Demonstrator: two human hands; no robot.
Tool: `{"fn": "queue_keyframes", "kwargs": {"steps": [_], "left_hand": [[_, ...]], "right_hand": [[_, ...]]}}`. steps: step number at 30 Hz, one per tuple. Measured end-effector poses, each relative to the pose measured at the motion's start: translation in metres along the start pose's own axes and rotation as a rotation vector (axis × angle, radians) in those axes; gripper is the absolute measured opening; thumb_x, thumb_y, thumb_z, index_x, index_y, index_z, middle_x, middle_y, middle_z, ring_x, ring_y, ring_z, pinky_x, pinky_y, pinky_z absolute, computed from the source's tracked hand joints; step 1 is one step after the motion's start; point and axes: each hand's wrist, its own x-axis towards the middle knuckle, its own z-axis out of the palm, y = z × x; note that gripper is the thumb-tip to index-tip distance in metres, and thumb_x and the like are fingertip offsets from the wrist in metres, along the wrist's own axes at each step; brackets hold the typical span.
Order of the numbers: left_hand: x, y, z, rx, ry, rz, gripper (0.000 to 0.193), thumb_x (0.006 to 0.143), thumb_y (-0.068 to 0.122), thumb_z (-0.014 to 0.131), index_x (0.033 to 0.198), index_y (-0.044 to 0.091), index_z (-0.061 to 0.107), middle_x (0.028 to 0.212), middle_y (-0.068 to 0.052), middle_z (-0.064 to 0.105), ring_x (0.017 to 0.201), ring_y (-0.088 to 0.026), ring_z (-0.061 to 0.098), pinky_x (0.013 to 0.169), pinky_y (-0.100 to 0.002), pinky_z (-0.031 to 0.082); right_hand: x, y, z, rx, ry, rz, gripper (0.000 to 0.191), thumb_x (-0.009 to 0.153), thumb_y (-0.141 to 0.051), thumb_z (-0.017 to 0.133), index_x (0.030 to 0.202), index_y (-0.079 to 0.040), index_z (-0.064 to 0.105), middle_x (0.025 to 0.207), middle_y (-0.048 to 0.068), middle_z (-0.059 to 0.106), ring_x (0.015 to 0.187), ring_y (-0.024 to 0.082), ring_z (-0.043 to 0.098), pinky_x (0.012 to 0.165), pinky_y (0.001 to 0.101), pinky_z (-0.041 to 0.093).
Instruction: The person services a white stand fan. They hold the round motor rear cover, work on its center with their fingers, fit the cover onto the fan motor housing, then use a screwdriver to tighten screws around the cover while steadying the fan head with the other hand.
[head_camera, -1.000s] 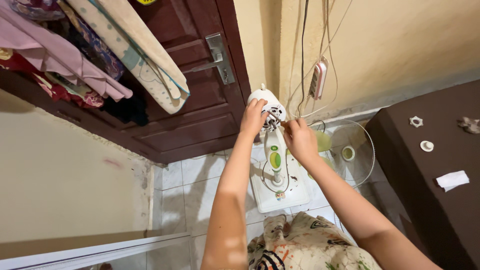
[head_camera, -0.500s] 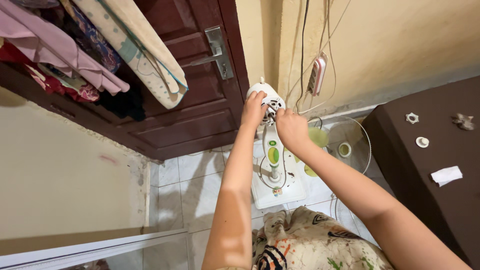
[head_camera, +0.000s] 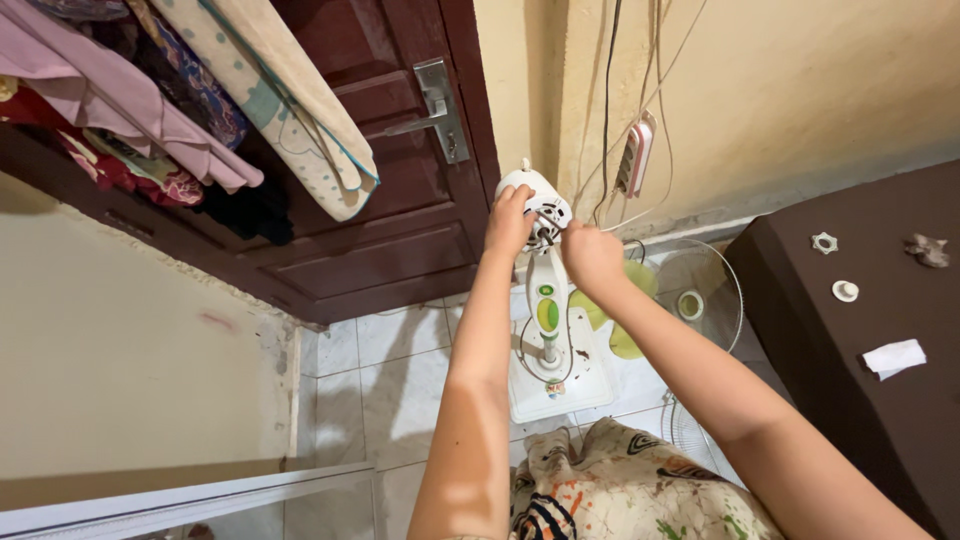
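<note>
Pale floor tiles (head_camera: 400, 370) lie under us beside a dark brown wooden door (head_camera: 390, 230). Our left hand (head_camera: 508, 222) curls closed around the white plastic fan motor head (head_camera: 530, 190) at twelve o'clock; our right hand (head_camera: 592, 258) pinches its front shaft, fingers pressed together. At three o'clock, a wire fan guard (head_camera: 700, 300) holds green blades (head_camera: 625, 340). A white power strip (head_camera: 636, 155) hangs just beyond.

bare forearms, no sleeves; cream garment (head_camera: 640, 490) with colourful printed patterns

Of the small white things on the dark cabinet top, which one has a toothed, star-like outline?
The toothed ring, farthest back; the round cap is smooth-edged, the folded paper rectangular.
</note>
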Motion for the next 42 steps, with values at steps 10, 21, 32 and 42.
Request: {"fn": "queue_keyframes", "kwargs": {"steps": [10,21,32,42], "left_hand": [[-0.003,-0.003,0.005,0.022,0.023,0.019,0.038,0.074,0.002,0.081,0.108,0.009,0.064,0.109,-0.013,0.064,0.108,-0.039,0.063,0.09,-0.047,0.053],[-0.005,-0.001,0.005,0.031,0.023,-0.005,0.04,0.074,0.006,0.082,0.109,0.01,0.064,0.109,-0.013,0.063,0.108,-0.04,0.062,0.088,-0.047,0.053],[-0.005,-0.002,0.008,0.054,0.012,0.015,0.039,0.076,0.005,0.082,0.11,0.011,0.064,0.109,-0.014,0.063,0.106,-0.041,0.062,0.088,-0.048,0.053],[-0.006,-0.001,0.002,0.027,0.007,-0.005,0.041,0.075,0.006,0.083,0.111,0.011,0.064,0.109,-0.015,0.062,0.105,-0.041,0.063,0.086,-0.048,0.054]], "right_hand": [[0.011,0.0,0.001,0.256,-0.032,0.008,0.017,0.083,-0.007,0.062,0.096,0.005,0.063,0.08,0.03,0.069,0.076,0.049,0.069,0.069,0.0556,0.056],[0.028,0.01,0.01,0.306,-0.087,0.065,0.028,0.083,-0.022,0.067,0.079,0.005,0.073,0.074,0.031,0.067,0.072,0.048,0.068,0.067,0.0549,0.056],[0.023,0.007,-0.002,0.324,-0.161,0.05,0.025,0.075,-0.015,0.077,0.09,0.004,0.068,0.082,0.026,0.072,0.08,0.041,0.071,0.071,0.0483,0.057],[0.016,0.012,0.007,0.154,-0.015,-0.056,0.02,0.089,-0.014,0.064,0.083,0.005,0.067,0.085,0.028,0.069,0.077,0.046,0.069,0.072,0.0532,0.056]]}}
